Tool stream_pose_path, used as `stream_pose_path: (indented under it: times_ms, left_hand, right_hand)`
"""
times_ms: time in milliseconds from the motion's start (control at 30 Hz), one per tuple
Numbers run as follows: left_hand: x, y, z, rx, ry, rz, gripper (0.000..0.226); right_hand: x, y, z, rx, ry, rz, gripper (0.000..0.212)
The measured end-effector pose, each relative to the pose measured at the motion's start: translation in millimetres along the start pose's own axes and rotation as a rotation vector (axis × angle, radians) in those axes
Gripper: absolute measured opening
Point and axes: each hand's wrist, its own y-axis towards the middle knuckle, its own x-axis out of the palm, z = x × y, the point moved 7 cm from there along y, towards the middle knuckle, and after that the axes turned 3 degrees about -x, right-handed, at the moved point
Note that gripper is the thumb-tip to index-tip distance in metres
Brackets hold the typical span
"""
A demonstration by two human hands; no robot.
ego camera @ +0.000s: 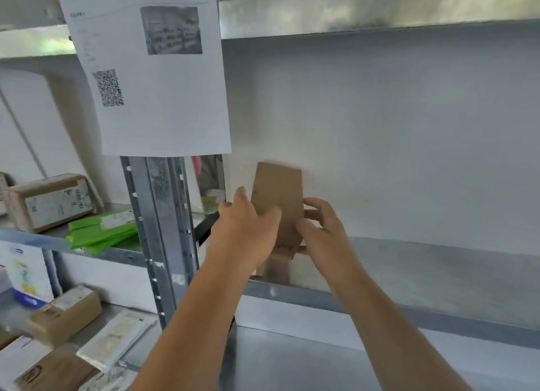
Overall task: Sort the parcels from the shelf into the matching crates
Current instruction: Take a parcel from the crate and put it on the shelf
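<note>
A flat brown cardboard parcel (279, 192) stands upright on the metal shelf (438, 262), near its left end and close to the white back wall. My left hand (247, 230) grips its left edge, thumb across the front face. My right hand (321, 230) holds its right edge and lower corner with curled fingers. Both forearms reach up from below the shelf front. The parcel's lower part is hidden behind my hands. No crates are in view.
A grey steel upright (163, 230) with a printed paper sheet (152, 69) divides the bays. In the left bay sit a labelled brown box (49, 200) and green mailers (102, 230); below lie several brown and white parcels (67, 311).
</note>
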Motion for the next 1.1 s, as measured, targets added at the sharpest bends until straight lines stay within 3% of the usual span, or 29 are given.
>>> stream_pose_path:
  times_ms: [67, 133, 233, 400, 533, 600, 700, 800, 933, 1100]
  left_hand:
    - [15, -10, 7, 0.054, -0.058, -0.059, 0.071]
    - [32, -28, 21, 0.118, -0.153, -0.139, 0.044]
    - [62, -56, 42, 0.172, -0.282, -0.221, 0.015]
    - [124, -116, 86, 0.046, -0.493, -0.454, 0.043]
    - [180, -184, 130, -0.059, -0.767, -0.682, 0.075]
    - [209, -223, 160, 0.0, -0.785, -0.733, 0.066]
    - [260, -287, 213, 0.082, -0.779, -0.794, 0.04]
    - [309, -349, 262, 0.152, -0.806, -0.843, 0.042]
    - [359, -434, 327, 0.266, -0.808, -0.97, 0.061]
    - [415, -507, 385, 0.437, -0.707, -1.045, 0.055]
  right_hand:
    - [-26, -12, -4, -0.074, -0.043, 0.03, 0.056]
    - [-59, -29, -9, -0.145, -0.135, 0.078, 0.07]
    - [-115, -63, -15, -0.21, -0.182, 0.172, 0.07]
    - [-213, -133, -44, -0.314, -0.025, 0.345, 0.022]
    - [-299, -196, -73, -0.371, -0.039, 0.481, 0.047]
    - [-347, -229, -79, -0.346, -0.094, 0.524, 0.055]
    - [-422, -283, -87, -0.33, -0.15, 0.598, 0.041]
    - [-490, -337, -101, -0.36, -0.187, 0.66, 0.035]
    - [-572, -403, -119, -0.351, -0.204, 0.763, 0.044]
    - [-654, -473, -131, -0.391, -0.248, 0.843, 0.029]
